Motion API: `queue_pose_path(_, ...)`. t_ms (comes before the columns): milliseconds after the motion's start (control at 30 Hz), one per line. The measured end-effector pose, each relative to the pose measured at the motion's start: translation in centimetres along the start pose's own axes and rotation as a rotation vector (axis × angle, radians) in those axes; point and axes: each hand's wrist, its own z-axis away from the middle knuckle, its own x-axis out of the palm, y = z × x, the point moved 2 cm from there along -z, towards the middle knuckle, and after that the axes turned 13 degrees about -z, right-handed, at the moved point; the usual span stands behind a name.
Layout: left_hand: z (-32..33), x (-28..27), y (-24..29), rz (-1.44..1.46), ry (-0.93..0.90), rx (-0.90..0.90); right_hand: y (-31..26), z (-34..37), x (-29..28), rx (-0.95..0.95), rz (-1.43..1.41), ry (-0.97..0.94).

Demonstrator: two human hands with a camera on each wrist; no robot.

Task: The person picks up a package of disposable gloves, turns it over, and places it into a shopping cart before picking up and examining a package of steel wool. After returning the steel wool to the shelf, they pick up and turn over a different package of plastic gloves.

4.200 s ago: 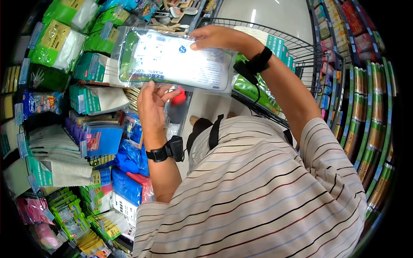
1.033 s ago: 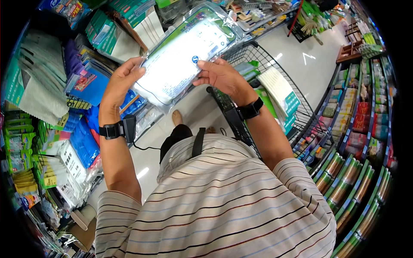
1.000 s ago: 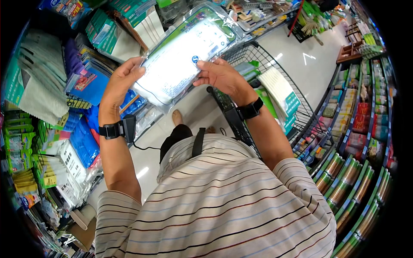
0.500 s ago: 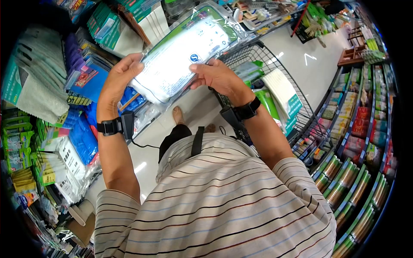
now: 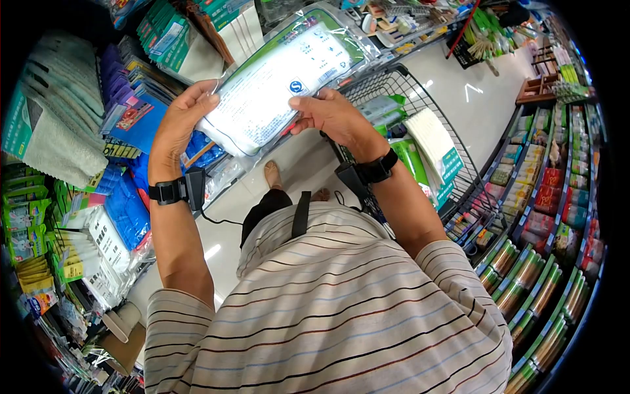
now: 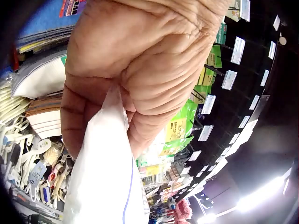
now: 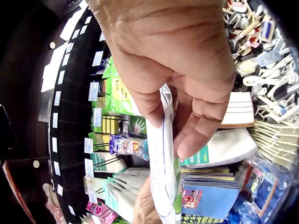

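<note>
A clear-wrapped pack of plastic gloves (image 5: 272, 88), white with a green far edge and a blue round mark, is held tilted in front of the body. My left hand (image 5: 180, 125) pinches its near left corner. In the left wrist view the wrapper's corner (image 6: 107, 163) runs up between the thumb and fingers. My right hand (image 5: 335, 121) grips the near long side, thumb on the printed face. From the right wrist the pack (image 7: 161, 154) shows edge-on, with fingers curled behind it.
A wire shopping cart (image 5: 459, 164) with several green packs and a white cloth pack (image 5: 430, 141) stands to the right. Shelves of hanging cloths (image 5: 62, 111) and blue bags (image 5: 128, 210) line the left. More shelving (image 5: 531, 282) runs along the right, and brushes (image 5: 394, 23) lie beyond the pack.
Since the oldest frame the pack has turned in my hands and my left hand has taken its near corner. Over the last second, my right thumb has slid slightly left along the pack.
</note>
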Motion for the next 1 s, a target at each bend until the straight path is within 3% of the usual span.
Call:
queue_pose_path(733,-0.2,-2.6,0.4,-0.096,-0.043,-0.019,0.0,-1.6,1.7,0.006,0.04,-0.057)
queue_pose_path(833,-0.4,-2.7,1.1,-0.125,-0.082,-0.01,-0.1,-1.6,1.9,-0.013,0.129,-0.023)
queue_pose_path(1000,-1.0,-1.7,3.1,-0.134,-0.148,-0.07,-0.3,-1.8,2.7,0.036,0.272,-0.135)
